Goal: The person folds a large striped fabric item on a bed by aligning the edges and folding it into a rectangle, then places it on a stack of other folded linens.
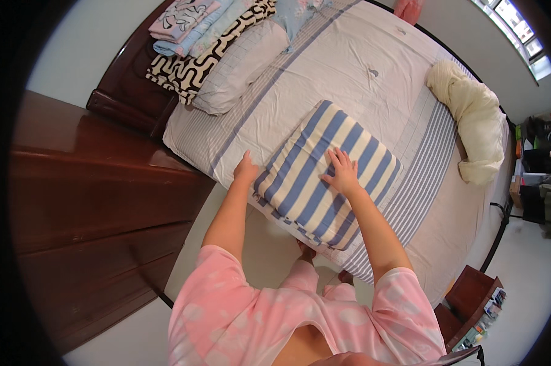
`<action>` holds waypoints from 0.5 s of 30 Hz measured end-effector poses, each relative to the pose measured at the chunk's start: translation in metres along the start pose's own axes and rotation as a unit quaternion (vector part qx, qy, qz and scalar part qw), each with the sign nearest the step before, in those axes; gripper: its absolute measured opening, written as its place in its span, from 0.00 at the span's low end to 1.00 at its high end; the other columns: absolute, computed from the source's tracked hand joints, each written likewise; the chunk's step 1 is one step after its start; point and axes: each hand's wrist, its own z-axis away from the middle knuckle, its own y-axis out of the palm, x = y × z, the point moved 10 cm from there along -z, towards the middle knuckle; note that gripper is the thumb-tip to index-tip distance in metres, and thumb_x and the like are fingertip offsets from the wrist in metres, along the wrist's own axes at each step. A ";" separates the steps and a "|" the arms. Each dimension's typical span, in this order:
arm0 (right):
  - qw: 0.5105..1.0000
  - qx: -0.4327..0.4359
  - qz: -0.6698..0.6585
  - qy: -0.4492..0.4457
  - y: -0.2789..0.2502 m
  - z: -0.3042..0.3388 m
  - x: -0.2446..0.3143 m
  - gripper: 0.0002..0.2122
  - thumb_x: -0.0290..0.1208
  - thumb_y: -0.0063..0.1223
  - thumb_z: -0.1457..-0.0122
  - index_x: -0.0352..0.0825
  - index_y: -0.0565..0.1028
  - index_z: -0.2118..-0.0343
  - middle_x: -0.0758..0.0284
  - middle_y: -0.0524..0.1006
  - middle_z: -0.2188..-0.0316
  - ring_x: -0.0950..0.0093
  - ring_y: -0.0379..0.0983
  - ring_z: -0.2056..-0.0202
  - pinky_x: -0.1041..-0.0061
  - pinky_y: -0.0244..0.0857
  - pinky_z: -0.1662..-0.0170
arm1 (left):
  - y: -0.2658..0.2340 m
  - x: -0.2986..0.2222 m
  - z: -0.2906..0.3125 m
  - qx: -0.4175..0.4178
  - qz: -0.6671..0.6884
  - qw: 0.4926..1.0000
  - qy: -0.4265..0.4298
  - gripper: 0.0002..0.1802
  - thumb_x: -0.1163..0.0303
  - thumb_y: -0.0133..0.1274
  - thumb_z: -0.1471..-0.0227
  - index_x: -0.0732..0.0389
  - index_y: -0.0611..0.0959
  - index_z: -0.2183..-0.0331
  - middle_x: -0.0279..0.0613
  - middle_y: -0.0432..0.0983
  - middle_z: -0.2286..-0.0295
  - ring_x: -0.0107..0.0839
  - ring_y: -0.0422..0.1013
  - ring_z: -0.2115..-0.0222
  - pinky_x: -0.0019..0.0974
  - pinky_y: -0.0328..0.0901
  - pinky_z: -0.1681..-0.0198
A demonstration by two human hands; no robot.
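Note:
A folded blanket (pixel 312 177) with blue and cream stripes lies near the front edge of the bed (pixel 300 79). My right hand (pixel 342 175) rests flat on top of it, fingers spread and holding nothing. Just beyond the blanket's left corner is my left hand (pixel 246 169), seen from its side. Its fingers point away from me and nothing shows in them; part of the hand is turned out of sight.
Pillows (pixel 242 67) and folded bedding (pixel 187 21) are piled by the dark wooden headboard (pixel 129 79). A cream bundled quilt (pixel 471 122) lies at the bed's right. Brown wooden furniture (pixel 92 213) stands at left, and a small brown cabinet (pixel 471 299) at lower right.

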 end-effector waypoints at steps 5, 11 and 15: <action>0.997 0.053 0.038 0.049 0.033 0.031 -0.057 0.37 0.41 0.61 0.60 0.48 0.57 0.44 0.66 0.49 0.40 0.62 0.42 0.39 0.49 0.39 0.42 | 0.074 -0.100 0.049 -0.012 -0.194 0.968 0.161 0.43 0.50 0.54 0.58 0.44 0.54 0.43 0.42 0.45 0.43 0.48 0.39 0.42 0.60 0.40 0.44; 0.987 -0.081 0.015 0.136 0.016 0.070 -0.120 0.32 0.41 0.57 0.55 0.46 0.60 0.45 0.60 0.52 0.42 0.59 0.45 0.41 0.51 0.43 0.44 | 0.132 -0.092 0.060 0.046 -0.257 0.956 0.132 0.43 0.44 0.49 0.56 0.41 0.50 0.42 0.37 0.33 0.40 0.50 0.32 0.41 0.61 0.35 0.43; 0.953 -0.180 -0.101 0.223 0.029 0.113 -0.204 0.34 0.41 0.55 0.53 0.39 0.55 0.43 0.48 0.50 0.43 0.53 0.43 0.41 0.58 0.44 0.42 | 0.137 -0.074 0.034 0.009 -0.248 0.962 0.113 0.38 0.46 0.44 0.51 0.40 0.49 0.42 0.34 0.33 0.40 0.48 0.34 0.41 0.61 0.38 0.44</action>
